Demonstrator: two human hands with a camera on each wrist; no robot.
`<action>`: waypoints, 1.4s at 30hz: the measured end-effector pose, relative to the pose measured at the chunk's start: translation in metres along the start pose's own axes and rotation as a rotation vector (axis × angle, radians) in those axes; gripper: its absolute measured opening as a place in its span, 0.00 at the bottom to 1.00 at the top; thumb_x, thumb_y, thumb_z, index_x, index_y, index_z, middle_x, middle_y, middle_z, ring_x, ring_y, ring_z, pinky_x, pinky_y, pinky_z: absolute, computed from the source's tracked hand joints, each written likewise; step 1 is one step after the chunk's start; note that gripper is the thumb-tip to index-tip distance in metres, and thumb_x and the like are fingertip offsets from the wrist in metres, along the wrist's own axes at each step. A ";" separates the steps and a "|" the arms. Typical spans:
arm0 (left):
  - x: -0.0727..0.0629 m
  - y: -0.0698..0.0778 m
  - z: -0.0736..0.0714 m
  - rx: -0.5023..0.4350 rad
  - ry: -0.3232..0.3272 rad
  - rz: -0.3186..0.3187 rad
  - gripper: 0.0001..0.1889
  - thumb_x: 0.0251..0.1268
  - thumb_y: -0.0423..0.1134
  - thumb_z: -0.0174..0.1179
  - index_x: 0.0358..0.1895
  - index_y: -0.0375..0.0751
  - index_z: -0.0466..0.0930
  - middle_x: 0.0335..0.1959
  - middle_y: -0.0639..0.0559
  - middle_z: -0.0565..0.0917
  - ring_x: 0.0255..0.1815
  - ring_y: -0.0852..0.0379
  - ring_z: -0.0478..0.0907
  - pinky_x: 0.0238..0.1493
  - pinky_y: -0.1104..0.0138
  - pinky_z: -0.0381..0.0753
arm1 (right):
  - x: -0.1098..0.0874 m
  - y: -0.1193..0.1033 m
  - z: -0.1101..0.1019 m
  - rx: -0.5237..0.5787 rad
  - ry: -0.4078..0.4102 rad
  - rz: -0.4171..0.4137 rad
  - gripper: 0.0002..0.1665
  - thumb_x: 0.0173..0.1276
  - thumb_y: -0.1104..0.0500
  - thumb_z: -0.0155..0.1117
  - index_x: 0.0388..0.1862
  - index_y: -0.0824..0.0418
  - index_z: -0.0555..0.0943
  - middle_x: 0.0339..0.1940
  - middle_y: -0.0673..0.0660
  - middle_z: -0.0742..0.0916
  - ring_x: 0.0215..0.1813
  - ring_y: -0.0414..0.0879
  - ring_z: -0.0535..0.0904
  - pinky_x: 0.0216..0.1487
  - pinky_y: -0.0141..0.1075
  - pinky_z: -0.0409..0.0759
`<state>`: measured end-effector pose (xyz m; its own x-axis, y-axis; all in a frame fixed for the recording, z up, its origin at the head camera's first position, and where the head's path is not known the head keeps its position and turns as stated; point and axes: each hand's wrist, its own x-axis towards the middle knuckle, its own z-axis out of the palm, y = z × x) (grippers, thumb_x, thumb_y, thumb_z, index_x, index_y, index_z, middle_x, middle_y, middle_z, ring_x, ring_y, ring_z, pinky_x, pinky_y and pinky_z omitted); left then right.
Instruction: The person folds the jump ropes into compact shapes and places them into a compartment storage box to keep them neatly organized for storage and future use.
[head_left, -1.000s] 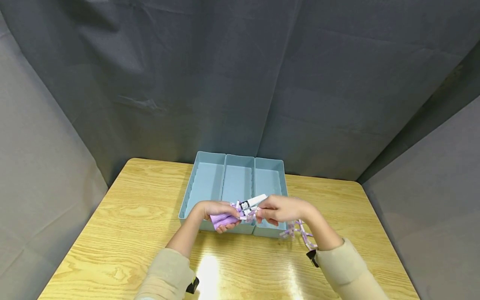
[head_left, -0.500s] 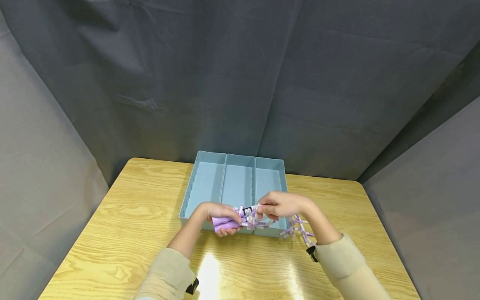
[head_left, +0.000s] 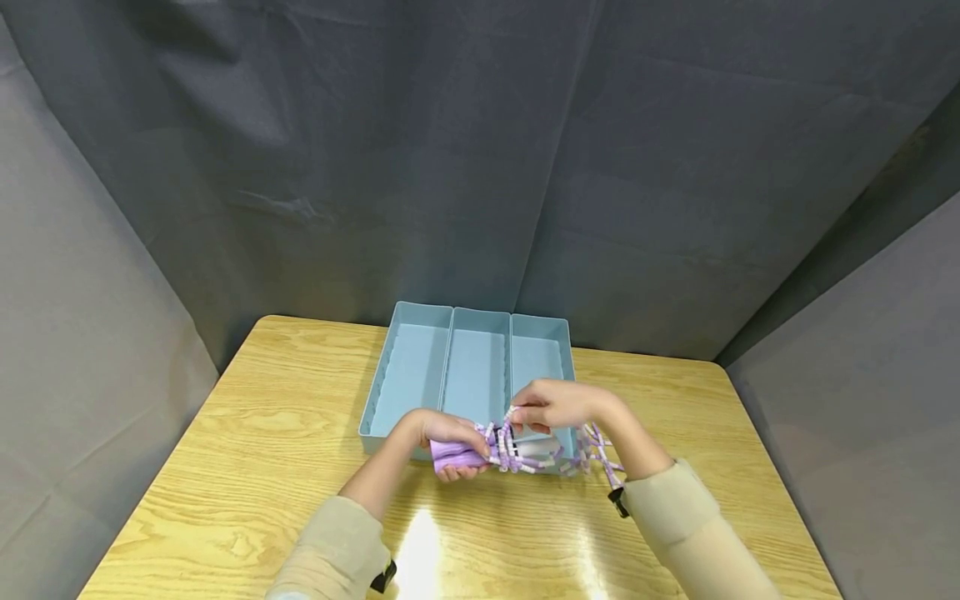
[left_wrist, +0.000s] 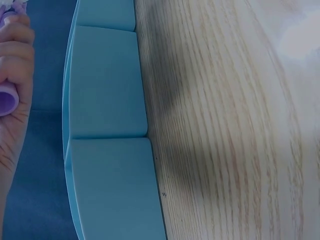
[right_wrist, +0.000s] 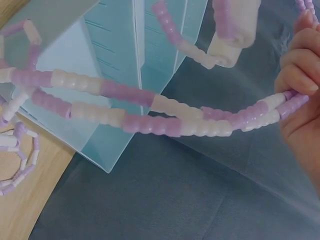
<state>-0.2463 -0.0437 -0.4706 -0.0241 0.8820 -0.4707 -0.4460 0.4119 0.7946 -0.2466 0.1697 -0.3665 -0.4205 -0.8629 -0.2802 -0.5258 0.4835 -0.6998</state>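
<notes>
My left hand (head_left: 453, 433) grips the lilac handles (head_left: 450, 452) of a jump rope, their white ends pointing right. One hollow handle end (left_wrist: 7, 100) shows below the fingers in the left wrist view. Between thumb and fingers, my right hand (head_left: 553, 405) pinches a doubled stretch of the purple-and-white beaded rope (right_wrist: 140, 95). Several turns of beads lie across the handles just beyond the left thumb. More beaded rope trails to the right, under the right forearm. Both hands are over the near part of the trays; the palm side of the right hand is mostly hidden.
Three light-blue trays (head_left: 405, 367) stand side by side on the wooden table (head_left: 262, 433), close to its back edge. A dark grey cloth (head_left: 420, 167) hangs behind the table, with lighter panels at both sides.
The beaded rope has gone further round the handles, with more turns showing beside the left thumb. My right hand has dipped and risen slightly; the left hand has shifted a little right.
</notes>
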 end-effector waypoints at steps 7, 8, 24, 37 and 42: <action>0.002 0.000 0.003 -0.002 -0.009 -0.007 0.12 0.65 0.41 0.39 0.29 0.37 0.65 0.15 0.53 0.67 0.11 0.64 0.60 0.14 0.74 0.61 | 0.006 0.006 0.002 -0.002 0.008 0.003 0.19 0.72 0.60 0.45 0.19 0.60 0.70 0.13 0.45 0.69 0.17 0.35 0.64 0.24 0.27 0.65; 0.002 0.000 0.003 -0.002 -0.011 -0.008 0.12 0.65 0.41 0.39 0.30 0.37 0.65 0.15 0.53 0.67 0.12 0.64 0.60 0.13 0.74 0.61 | 0.007 0.006 0.003 0.002 0.008 0.003 0.19 0.72 0.60 0.46 0.18 0.60 0.69 0.13 0.45 0.69 0.17 0.35 0.64 0.24 0.27 0.65; 0.004 0.000 0.006 -0.007 -0.050 -0.001 0.11 0.64 0.43 0.41 0.31 0.38 0.66 0.15 0.53 0.67 0.12 0.63 0.60 0.13 0.73 0.61 | 0.016 0.014 0.006 0.009 0.005 0.040 0.18 0.71 0.60 0.47 0.19 0.62 0.70 0.13 0.47 0.70 0.17 0.35 0.64 0.24 0.27 0.66; 0.001 0.002 0.009 -0.012 -0.112 0.029 0.11 0.63 0.41 0.38 0.34 0.36 0.64 0.16 0.53 0.67 0.12 0.63 0.60 0.14 0.73 0.61 | 0.021 0.019 0.005 0.005 -0.022 0.022 0.18 0.71 0.60 0.46 0.19 0.60 0.69 0.14 0.46 0.69 0.18 0.35 0.63 0.25 0.27 0.64; 0.000 0.002 0.009 -0.003 -0.140 0.039 0.11 0.63 0.41 0.37 0.33 0.36 0.63 0.16 0.54 0.67 0.12 0.64 0.61 0.14 0.73 0.61 | 0.020 0.021 0.005 0.025 -0.025 0.008 0.18 0.72 0.59 0.46 0.20 0.60 0.69 0.15 0.46 0.69 0.18 0.35 0.63 0.25 0.28 0.65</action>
<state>-0.2392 -0.0408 -0.4650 0.0835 0.9206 -0.3815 -0.4496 0.3765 0.8100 -0.2630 0.1617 -0.3903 -0.4053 -0.8629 -0.3020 -0.5041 0.4865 -0.7136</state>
